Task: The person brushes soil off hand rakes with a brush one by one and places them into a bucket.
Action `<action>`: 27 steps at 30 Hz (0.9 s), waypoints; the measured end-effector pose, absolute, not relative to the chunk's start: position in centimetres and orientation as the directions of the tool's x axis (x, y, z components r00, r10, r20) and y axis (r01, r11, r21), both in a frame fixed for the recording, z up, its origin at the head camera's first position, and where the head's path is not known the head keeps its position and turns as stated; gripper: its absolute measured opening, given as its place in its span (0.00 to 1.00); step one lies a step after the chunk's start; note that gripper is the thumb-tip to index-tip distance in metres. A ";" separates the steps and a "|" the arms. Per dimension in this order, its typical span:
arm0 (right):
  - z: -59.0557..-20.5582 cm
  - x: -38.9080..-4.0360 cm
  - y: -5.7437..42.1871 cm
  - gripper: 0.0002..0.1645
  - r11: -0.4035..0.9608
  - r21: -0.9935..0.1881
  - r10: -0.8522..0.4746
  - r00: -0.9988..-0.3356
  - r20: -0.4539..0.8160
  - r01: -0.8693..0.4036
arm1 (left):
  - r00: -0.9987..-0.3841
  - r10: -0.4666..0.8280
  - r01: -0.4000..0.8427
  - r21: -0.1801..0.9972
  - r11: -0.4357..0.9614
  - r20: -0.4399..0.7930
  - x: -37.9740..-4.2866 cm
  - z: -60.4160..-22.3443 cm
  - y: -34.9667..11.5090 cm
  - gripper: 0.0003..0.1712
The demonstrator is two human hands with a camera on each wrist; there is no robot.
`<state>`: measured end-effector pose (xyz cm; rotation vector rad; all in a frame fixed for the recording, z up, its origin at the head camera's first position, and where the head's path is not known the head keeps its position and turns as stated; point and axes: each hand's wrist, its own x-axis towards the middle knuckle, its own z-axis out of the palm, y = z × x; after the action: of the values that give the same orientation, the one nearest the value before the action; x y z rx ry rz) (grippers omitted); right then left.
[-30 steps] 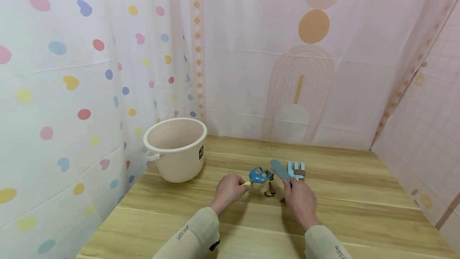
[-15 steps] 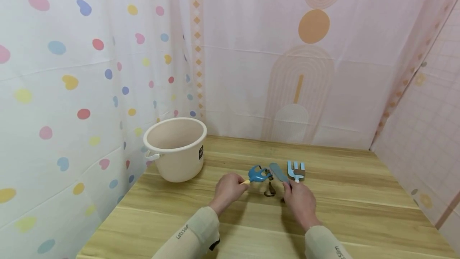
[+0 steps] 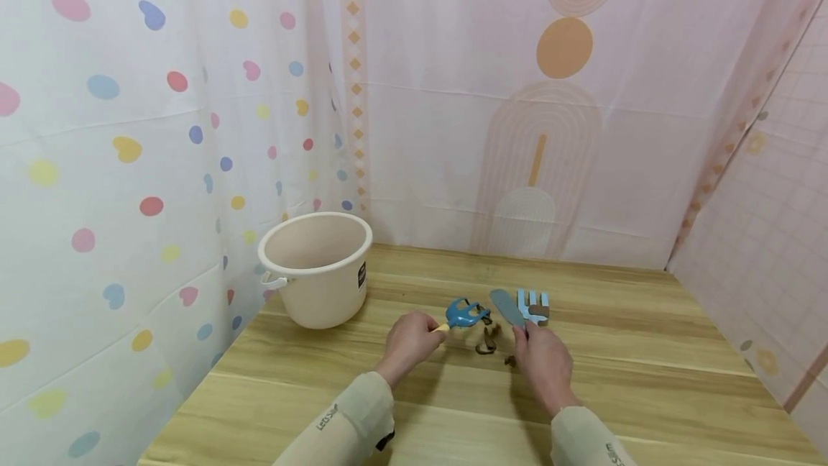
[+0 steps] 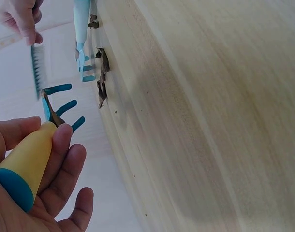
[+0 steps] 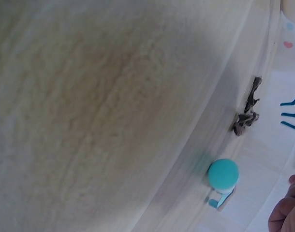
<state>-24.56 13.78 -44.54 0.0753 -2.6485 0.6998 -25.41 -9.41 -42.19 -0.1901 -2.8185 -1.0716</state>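
Observation:
My left hand [image 3: 412,344] grips a small toy garden rake by its yellow handle [image 4: 29,154]; its blue head [image 3: 461,313] is held above the table. A brown dried leaf [image 4: 53,113] lies against the tines. On the right, my right hand [image 3: 545,369] holds a small brush [image 3: 507,306] with a grey-blue back. Its bristles [image 4: 37,65] show in the left wrist view, near the tines. Shrivelled brown leaves [image 3: 486,344] lie on the table between the hands, with one more bit [image 3: 510,361] beside the right hand.
A light blue garden fork [image 3: 524,306] with a brown patch lies behind the right hand, its handle partly hidden. At the left stands a cream bucket [image 3: 326,293] with a white handle. Patterned curtains [image 3: 440,164] border the wooden table [image 3: 614,351].
The brush head dipped left toward the rake's tines, then swung back up and right. A dark leaf now shows more clearly by the tines. The left hand has barely moved.

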 end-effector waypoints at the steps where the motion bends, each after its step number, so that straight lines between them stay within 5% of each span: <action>1: -44.5 -24.5 13.6 0.15 0.872 -0.455 0.030 -0.909 0.415 -0.179 | -0.985 0.075 0.159 0.654 0.739 0.154 -25.4 -42.1 -9.4 0.11; 6: -44.7 -24.3 12.8 0.11 0.856 -0.429 -0.057 -0.877 0.477 -0.289 | -0.987 0.073 0.152 0.666 0.730 0.145 -25.4 -41.9 -9.3 0.12; 20: -44.8 -24.2 13.9 0.13 0.892 -0.413 0.043 -0.876 0.480 -0.182 | -0.990 0.071 0.135 0.678 0.723 0.121 -25.5 -42.0 -9.3 0.12; 27: -45.0 -24.0 12.8 0.17 0.877 -0.303 -0.089 -0.745 0.661 -0.373 | -0.988 0.066 0.141 0.671 0.728 0.136 -25.8 -41.8 -9.5 0.15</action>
<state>-23.99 12.79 -44.98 0.3314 -2.3745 0.5563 -25.79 -9.46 -41.83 -0.1694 -2.8238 -1.1089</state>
